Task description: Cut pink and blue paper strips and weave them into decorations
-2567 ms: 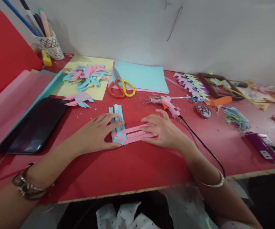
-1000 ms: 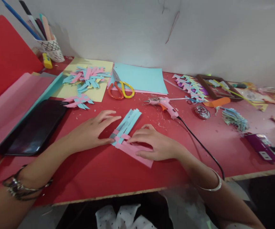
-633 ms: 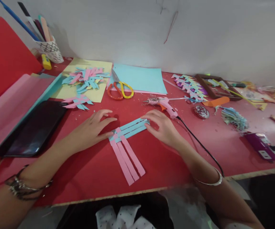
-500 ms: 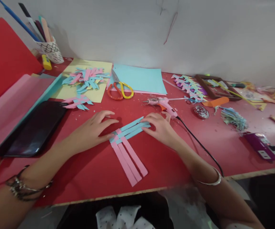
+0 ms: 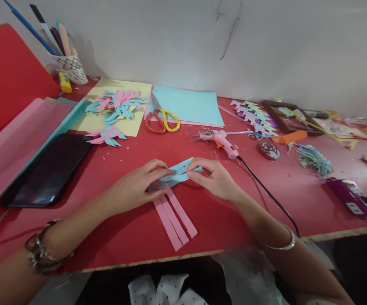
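Observation:
Pink paper strips and blue paper strips cross in a woven corner on the red table. The pink ones run toward the front edge, the blue ones to the upper right. My left hand covers much of the woven corner, its thumb and fingers bent around the strips there. At the far end of the blue strips, my right hand pinches a blue strip between thumb and fingertips. Those blue strips look slightly raised from the table. My left fingers hide part of the crossing.
Behind my hands lie scissors and a pink glue gun with a black cord. A dark phone lies at the left, near a pile of cut strips. A purple device sits at the right.
My left hand has moved right onto the woven corner. My right hand has shifted its fingers slightly and now pinches a blue strip; the blue strips have lifted a little.

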### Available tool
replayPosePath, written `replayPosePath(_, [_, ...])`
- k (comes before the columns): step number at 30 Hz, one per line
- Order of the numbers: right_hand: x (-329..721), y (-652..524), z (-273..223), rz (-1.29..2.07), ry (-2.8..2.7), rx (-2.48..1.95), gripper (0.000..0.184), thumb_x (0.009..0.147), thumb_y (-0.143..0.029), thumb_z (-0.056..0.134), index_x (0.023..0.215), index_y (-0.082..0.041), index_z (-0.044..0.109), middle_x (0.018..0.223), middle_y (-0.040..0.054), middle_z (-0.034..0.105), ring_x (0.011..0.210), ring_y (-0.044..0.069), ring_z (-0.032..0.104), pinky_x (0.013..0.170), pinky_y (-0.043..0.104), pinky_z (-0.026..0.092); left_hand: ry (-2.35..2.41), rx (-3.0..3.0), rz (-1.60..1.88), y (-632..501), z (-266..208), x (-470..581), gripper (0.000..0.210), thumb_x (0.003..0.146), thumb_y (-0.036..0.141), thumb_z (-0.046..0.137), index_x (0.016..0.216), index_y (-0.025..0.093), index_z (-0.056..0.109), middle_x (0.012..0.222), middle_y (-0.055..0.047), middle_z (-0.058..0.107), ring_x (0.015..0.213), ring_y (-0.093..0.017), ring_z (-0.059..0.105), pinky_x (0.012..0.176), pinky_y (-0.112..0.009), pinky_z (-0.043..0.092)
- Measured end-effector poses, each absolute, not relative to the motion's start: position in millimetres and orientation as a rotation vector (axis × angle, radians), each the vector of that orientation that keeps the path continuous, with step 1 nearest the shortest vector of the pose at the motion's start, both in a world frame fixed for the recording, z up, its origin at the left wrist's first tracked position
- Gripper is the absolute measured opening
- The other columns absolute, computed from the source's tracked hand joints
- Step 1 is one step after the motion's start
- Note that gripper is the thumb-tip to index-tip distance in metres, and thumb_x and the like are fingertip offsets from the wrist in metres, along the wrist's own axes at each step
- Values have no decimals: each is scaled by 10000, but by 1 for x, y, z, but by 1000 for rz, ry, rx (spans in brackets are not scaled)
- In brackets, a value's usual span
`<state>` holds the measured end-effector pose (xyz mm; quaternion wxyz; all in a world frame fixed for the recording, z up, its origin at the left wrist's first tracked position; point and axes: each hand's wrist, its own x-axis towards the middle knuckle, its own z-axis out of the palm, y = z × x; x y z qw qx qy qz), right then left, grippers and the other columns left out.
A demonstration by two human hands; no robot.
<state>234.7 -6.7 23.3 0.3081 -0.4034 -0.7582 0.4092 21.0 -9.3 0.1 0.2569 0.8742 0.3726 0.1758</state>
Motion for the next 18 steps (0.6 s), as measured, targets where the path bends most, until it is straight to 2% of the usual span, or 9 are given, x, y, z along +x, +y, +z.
replayPosePath(2, [233,-8,24,1140,-2011,-978,112,774,-256,501,717,-177,555,732,5,595,707,114,530,678,248,399,1011,2313,472,-9,-3,23,295,831,302,409,1081,205,531,958,-45,545,723,-119,544,607,-213,433])
replayPosePath(5, [237,-5,28,1084,-2050,-1005,169,795,-292,450,729,-176,553,732,19,603,695,125,539,659,258,413,991,2283,498,-7,-5,23,225,823,241,389,906,187,591,846,-27,558,724,-120,541,628,-213,420])
replayPosePath(8, [254,5,32,655,-2072,-1308,199,809,-303,411,735,-177,545,747,39,606,710,152,544,689,299,405,972,2238,550,-6,-3,21,217,818,232,388,781,185,596,835,-25,540,722,-115,534,633,-212,414])
replayPosePath(10, [269,11,32,225,-2051,-1597,161,785,-303,458,828,-177,547,799,58,605,752,190,541,748,361,384,949,2208,595,-7,0,18,216,832,243,389,805,193,598,855,-24,529,738,-113,531,659,-214,415])
replayPosePath(13, [291,20,24,-197,-2019,-1965,271,728,-322,529,935,-147,523,924,137,579,892,292,506,737,421,372,969,2180,597,-7,4,14,227,851,286,393,854,208,606,863,-23,523,740,-116,526,671,-221,418])
replayPosePath(15, [301,25,16,-254,-2049,-2099,243,728,-341,519,872,-146,527,893,151,571,873,304,505,671,393,385,1019,2174,562,-6,5,10,247,854,318,394,854,221,621,866,-22,522,742,-124,527,673,-229,421])
replayPosePath(18, [308,33,8,-202,-2046,-2148,196,779,-355,430,756,-178,513,818,122,575,755,255,526,575,332,373,1047,2178,506,-4,3,4,270,847,359,397,859,239,638,880,-22,522,784,-146,535,699,-246,426])
